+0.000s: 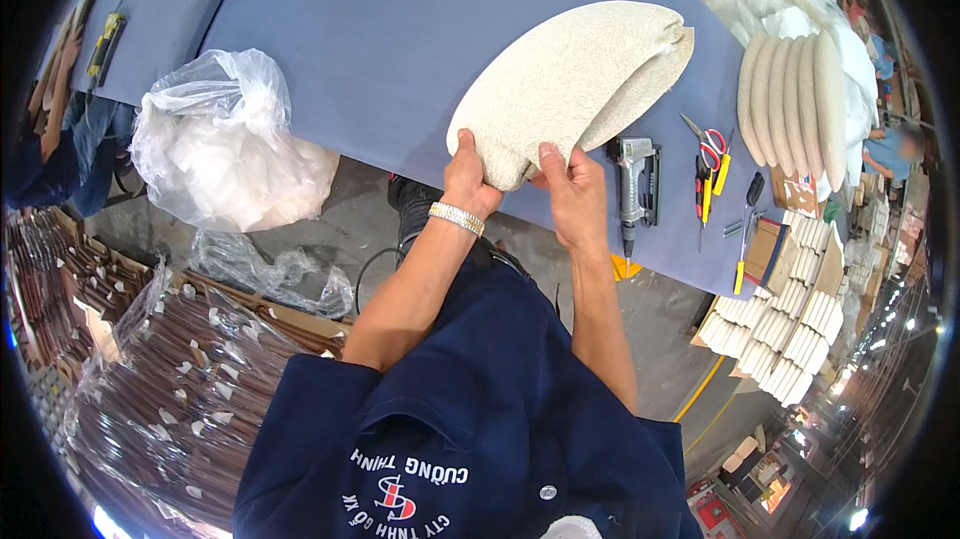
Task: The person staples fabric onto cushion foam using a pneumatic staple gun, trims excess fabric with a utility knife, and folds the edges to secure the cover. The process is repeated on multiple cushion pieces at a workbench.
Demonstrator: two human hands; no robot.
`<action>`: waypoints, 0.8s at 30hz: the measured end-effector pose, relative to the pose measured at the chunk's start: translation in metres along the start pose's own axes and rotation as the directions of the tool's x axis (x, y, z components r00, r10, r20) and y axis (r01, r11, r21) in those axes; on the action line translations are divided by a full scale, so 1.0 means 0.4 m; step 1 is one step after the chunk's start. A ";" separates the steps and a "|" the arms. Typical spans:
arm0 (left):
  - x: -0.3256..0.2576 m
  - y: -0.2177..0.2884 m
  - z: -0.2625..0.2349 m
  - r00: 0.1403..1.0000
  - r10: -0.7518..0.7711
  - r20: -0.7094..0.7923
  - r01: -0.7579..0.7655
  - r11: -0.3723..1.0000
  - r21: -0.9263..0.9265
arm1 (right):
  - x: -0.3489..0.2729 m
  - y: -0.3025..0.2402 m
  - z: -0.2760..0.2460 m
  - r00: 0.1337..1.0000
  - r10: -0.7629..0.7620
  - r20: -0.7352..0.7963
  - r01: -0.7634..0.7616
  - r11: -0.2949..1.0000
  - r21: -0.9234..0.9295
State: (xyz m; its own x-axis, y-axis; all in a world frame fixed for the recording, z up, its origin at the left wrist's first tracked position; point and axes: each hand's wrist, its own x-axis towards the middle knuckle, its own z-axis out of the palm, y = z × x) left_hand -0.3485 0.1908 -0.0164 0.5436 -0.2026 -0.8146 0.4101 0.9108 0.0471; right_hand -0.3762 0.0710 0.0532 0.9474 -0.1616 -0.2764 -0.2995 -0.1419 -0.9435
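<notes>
A curved cushion pad (560,69) covered in cream textured fabric rests over the blue-topped table, its near end lifted toward me. My left hand (470,179) grips the near corner, thumb on top and fingers underneath. My right hand (575,197) pinches the fabric edge close by, beside the open fold. The fold runs along the pad's right side, with the fabric gaping toward the far end. Just right of my right hand lies a grey staple gun (637,189). Red-handled scissors (712,147) and yellow-handled tools (722,174) lie farther right.
A clear plastic bag of white stuffing (235,154) stands left of the table (380,59). At the right sits a row of finished cream pads (792,104). Stacked pale wooden pieces (785,309) are at lower right, plastic-wrapped brown parts (190,399) at lower left. Another person (890,151) is far right.
</notes>
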 end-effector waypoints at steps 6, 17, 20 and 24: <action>-0.017 0.128 -0.025 0.998 -0.021 0.051 0.013 0.990 0.138 | 0.069 -0.045 0.140 0.987 -0.127 0.095 0.117 0.987 0.106; -0.158 0.254 -0.027 0.432 0.517 0.739 -0.790 -0.178 0.586 | 0.129 -0.120 0.233 0.999 -0.008 0.043 0.008 1.000 -0.011; -0.155 0.264 -0.017 0.432 0.493 0.755 -0.796 -0.186 0.577 | 0.128 -0.134 0.246 1.000 0.022 0.014 -0.022 1.000 0.019; -0.161 0.294 -0.002 0.430 0.377 0.821 -0.761 -0.339 0.554 | 0.127 -0.140 0.240 0.998 0.058 0.012 -0.057 0.995 -0.076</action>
State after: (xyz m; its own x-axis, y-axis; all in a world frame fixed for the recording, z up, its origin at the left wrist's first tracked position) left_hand -0.3357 0.3113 0.0412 0.9891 -0.0387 0.1423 -0.1468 -0.3536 0.9238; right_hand -0.3004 0.1644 0.0746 0.9296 -0.1581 -0.3330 -0.3610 -0.2067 -0.9094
